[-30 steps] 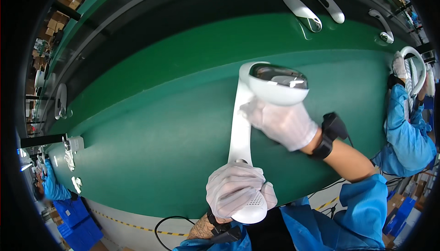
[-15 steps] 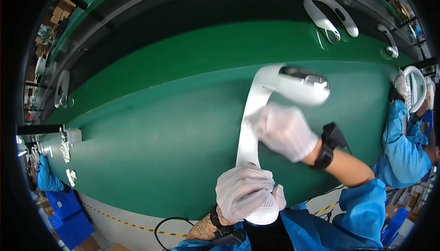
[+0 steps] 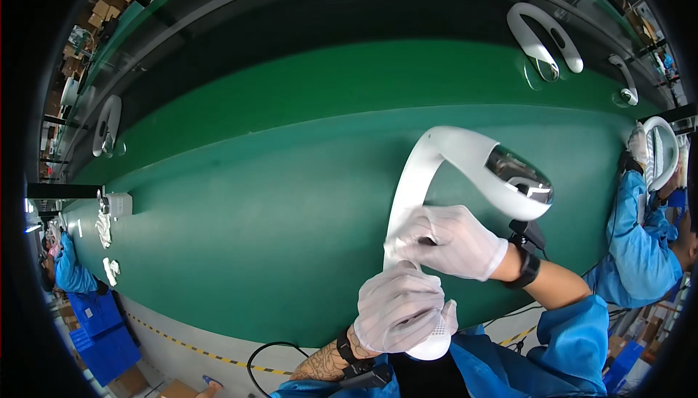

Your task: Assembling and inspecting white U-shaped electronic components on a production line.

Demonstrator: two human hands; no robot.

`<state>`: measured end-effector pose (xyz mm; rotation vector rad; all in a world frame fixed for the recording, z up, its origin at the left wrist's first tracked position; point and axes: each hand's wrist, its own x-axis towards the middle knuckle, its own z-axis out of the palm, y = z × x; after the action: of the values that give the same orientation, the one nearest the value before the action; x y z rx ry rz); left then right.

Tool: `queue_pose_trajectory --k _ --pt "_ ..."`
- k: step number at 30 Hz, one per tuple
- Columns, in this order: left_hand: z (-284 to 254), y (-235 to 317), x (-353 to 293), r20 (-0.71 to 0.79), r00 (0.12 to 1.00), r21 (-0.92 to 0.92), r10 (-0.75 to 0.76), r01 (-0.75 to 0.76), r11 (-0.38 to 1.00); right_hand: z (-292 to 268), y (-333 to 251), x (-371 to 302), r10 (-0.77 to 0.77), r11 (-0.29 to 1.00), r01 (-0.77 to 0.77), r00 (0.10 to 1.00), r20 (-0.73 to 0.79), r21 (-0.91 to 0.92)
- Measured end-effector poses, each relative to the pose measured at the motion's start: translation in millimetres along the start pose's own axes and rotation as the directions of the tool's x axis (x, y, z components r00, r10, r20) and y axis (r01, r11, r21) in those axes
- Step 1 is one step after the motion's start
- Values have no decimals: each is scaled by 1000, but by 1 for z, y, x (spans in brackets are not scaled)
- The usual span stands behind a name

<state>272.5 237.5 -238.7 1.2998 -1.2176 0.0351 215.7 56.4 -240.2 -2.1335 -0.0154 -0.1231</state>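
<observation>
A white U-shaped neckband device (image 3: 412,173) stands tilted over the green bench in front of me. One end carries a dark glossy panel, and the lower end has small perforations. My left hand (image 3: 400,307), in a white glove, wraps around the lower arm near that perforated end. Just above it, my right hand (image 3: 462,245), gloved too, has its fingers curled and pinched against the same arm. Whatever may be between those fingertips is hidden.
Similar white devices (image 3: 567,45) lie on the bright green strip along the bench's far side, right and left (image 3: 107,125). A co-worker in blue (image 3: 640,231) handles another at right; a second sits far left. White gloves (image 3: 110,271) and a small grey box (image 3: 118,204) lie left.
The device's dark-panelled end has swung down and to the right. My right hand has moved down the arm, close to my left hand, which keeps its grip.
</observation>
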Motion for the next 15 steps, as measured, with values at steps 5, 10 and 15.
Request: queue_pose_trajectory --k 5,10,15 --pt "-1 7 -12 13 999 31 -49 49 998 -13 3 -2 -141 831 66 985 -95 -553" --pt "-1 10 -23 53 997 -1 -57 57 998 21 -4 -24 -24 992 8 992 -125 -127" --pt "-5 21 -27 36 998 147 -54 48 988 27 15 -29 134 991 -130 982 -136 35"
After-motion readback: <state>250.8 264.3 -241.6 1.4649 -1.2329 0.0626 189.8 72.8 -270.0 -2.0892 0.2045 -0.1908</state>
